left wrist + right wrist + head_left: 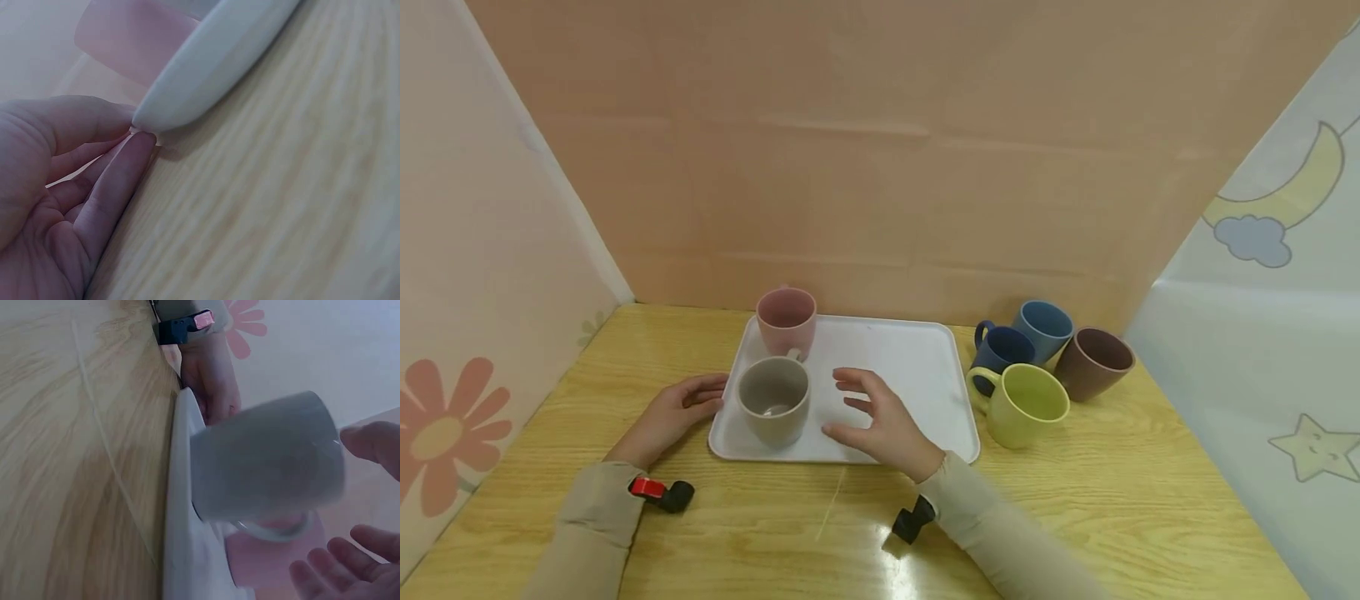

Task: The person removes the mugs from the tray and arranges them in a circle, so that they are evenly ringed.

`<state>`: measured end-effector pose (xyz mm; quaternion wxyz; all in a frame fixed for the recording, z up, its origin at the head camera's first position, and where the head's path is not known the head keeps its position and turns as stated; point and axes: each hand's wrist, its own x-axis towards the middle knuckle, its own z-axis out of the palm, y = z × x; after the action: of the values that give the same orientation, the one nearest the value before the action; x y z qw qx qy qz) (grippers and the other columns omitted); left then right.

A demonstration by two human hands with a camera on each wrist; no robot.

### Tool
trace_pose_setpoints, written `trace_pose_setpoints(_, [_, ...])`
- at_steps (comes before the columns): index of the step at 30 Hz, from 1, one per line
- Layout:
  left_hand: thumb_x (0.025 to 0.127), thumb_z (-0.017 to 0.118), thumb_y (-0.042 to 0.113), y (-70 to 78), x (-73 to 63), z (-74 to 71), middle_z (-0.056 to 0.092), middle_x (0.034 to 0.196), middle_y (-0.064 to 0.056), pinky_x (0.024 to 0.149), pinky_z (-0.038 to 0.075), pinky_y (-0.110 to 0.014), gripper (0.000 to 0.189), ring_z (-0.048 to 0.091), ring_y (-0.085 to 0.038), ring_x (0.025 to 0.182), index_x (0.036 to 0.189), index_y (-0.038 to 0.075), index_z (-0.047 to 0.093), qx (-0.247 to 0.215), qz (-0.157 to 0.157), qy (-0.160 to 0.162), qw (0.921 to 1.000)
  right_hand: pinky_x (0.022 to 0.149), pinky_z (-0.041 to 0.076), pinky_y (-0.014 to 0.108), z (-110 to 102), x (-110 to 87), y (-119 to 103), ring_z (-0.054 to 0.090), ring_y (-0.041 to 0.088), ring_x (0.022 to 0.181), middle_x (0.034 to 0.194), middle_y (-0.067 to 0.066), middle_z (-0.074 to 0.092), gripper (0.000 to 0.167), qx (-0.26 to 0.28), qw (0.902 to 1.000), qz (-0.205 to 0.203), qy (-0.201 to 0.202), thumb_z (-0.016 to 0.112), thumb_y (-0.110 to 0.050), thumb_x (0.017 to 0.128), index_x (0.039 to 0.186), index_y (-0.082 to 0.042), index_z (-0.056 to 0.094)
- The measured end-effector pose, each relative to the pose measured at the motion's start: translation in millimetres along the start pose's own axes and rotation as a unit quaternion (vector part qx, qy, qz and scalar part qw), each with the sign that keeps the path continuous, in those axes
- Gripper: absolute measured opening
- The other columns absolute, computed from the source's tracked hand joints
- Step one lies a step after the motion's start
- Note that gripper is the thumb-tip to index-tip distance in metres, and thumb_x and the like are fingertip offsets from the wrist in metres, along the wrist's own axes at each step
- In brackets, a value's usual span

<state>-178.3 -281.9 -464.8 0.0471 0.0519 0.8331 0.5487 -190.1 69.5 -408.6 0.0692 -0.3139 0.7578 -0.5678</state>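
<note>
On a white tray (895, 392) stands a grey mug (775, 412), upright, its handle pointing to the back. Behind it, at the tray's back left corner, is a pink mug (786, 321). My left hand (673, 417) holds the tray's left edge; the left wrist view shows thumb (94, 122) and fingertips meeting at the rim. To the right of the grey mug my right hand (883, 421) hovers over the tray, thumb and fingers spread apart with nothing between them. The right wrist view has its fingers (340, 565) beside the grey mug, apart from it.
Right of the tray stand several mugs close together: a yellow-green mug (1026, 408), a dark blue mug (1002, 348), a lighter blue mug (1045, 329) and a brown mug (1093, 362). Walls enclose the wooden table (775, 533) at the back and both sides.
</note>
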Motion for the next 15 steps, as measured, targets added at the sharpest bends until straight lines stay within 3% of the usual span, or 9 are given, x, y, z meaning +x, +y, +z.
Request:
trace_pose_setpoints(7, [0.101, 0.066, 0.029, -0.4, 0.8, 0.5, 0.059, 0.139, -0.021, 0.091, 0.044, -0.010, 0.058, 0.059, -0.011, 0.121, 0.148, 0.001, 0.048, 0.007, -0.004, 0.001, 1.0000, 0.112, 0.040, 0.037, 31, 21.5, 5, 0.043, 0.023, 0.139, 0.155, 0.008, 0.041, 0.088, 0.029, 0.9982, 0.049, -0.020, 0.086, -0.012, 0.082, 0.154, -0.008, 0.036])
trace_pose_setpoints(15, [0.101, 0.066, 0.029, 0.5, 0.2, -0.3, 0.059, 0.139, -0.021, 0.091, 0.044, -0.011, 0.059, 0.059, -0.016, 0.123, 0.149, 0.001, 0.047, 0.007, -0.004, 0.001, 1.0000, 0.109, 0.042, 0.035, 52, 35.8, 6, 0.046, 0.016, 0.135, 0.145, -0.003, 0.049, 0.091, 0.037, 0.9977, 0.056, -0.008, 0.090, -0.011, 0.076, 0.152, -0.014, 0.039])
